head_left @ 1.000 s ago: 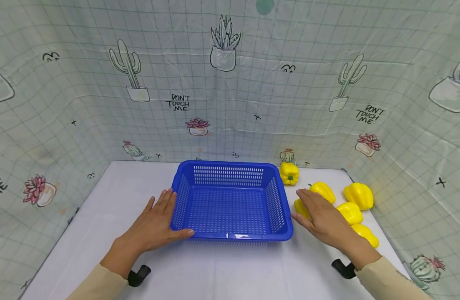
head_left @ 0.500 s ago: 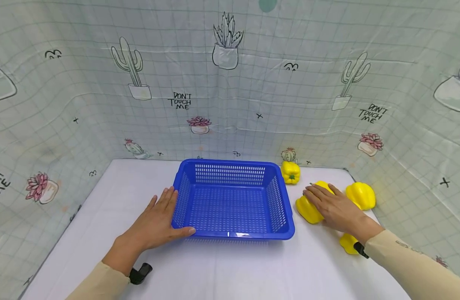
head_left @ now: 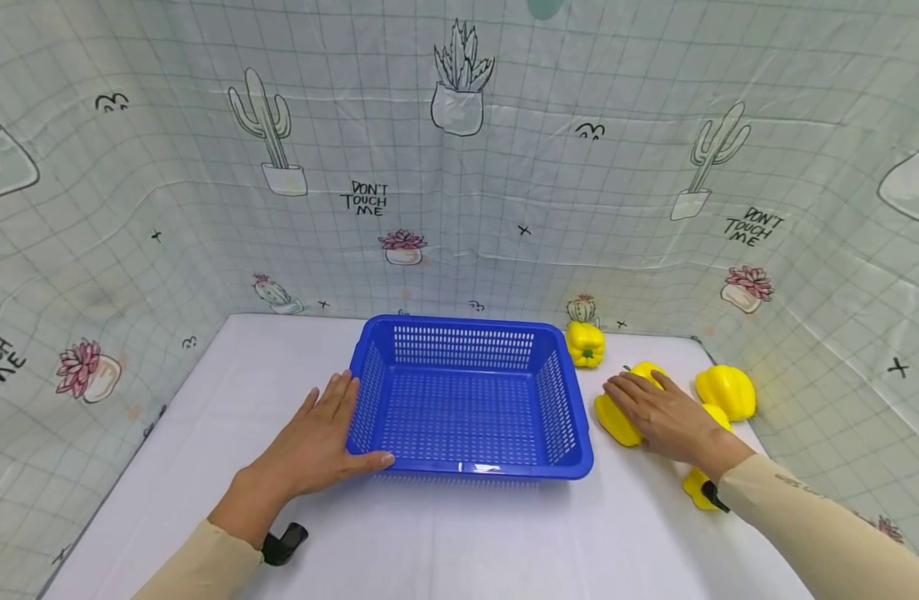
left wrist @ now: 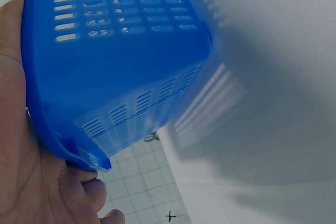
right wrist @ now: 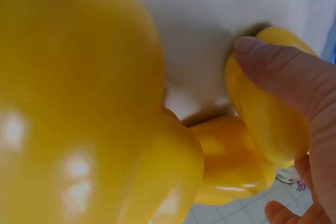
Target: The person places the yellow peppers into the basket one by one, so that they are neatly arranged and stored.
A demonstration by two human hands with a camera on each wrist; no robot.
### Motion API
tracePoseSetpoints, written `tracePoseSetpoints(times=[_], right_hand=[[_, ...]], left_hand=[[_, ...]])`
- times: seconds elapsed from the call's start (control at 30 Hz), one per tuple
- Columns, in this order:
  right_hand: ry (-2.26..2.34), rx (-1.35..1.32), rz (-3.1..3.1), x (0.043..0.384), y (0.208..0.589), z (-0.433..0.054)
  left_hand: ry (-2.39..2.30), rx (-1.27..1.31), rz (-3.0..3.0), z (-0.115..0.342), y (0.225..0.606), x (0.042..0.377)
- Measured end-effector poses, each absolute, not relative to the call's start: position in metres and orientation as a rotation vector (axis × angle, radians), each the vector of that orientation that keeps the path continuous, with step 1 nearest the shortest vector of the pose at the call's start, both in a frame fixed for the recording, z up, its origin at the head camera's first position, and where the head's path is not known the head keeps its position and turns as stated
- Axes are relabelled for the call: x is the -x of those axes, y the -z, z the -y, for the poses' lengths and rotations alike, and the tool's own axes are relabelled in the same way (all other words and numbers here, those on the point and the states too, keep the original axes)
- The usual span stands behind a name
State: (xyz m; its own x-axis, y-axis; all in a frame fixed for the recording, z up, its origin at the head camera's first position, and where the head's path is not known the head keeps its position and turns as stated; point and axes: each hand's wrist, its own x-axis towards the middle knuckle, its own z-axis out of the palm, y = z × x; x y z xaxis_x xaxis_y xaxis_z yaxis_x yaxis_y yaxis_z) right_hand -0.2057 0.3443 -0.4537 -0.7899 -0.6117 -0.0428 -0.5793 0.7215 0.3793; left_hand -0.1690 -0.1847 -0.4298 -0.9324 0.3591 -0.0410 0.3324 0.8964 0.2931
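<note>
My left hand (head_left: 305,450) lies against the near left corner of a blue plastic basket (head_left: 459,471). Its fingers stretch along the left rim and its thumb rests on the front rim. In the left wrist view, the palm touches the rim beside the slotted basket wall (left wrist: 115,72). My right hand (head_left: 665,421) is over a group of yellow bell peppers right of the basket. It holds the yellow bell pepper (head_left: 615,422) nearest the basket; in the right wrist view the thumb (right wrist: 278,72) crosses this pepper (right wrist: 268,114) and fingers show beyond it.
Other yellow peppers lie around the right hand: one behind it (head_left: 646,369), one at the far right (head_left: 725,392), one by the wrist (head_left: 697,487). Another pepper (head_left: 585,344) sits beside the basket's back right corner. A patterned curtain (head_left: 459,208) borders the white table.
My right hand has moved from beside the basket's right rim rightward onto the peppers, and has stayed there during the last half second. The left hand keeps its place on the basket.
</note>
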Motion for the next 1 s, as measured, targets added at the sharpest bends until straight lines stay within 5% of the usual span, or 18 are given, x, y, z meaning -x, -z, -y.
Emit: tracePoseSetpoints(times=[0.4, 1.0], right_hand=[[0.360, -0.733, 2.968, 0.200, 0.465, -0.334], [0.379, -0.814, 2.651, 0.214, 0.462, -0.329]], left_hand=[[-0.429, -0.559, -2.972, 0.185, 0.429, 0.168], [-0.459, -0.550, -2.944, 0.186, 0.429, 0.169]])
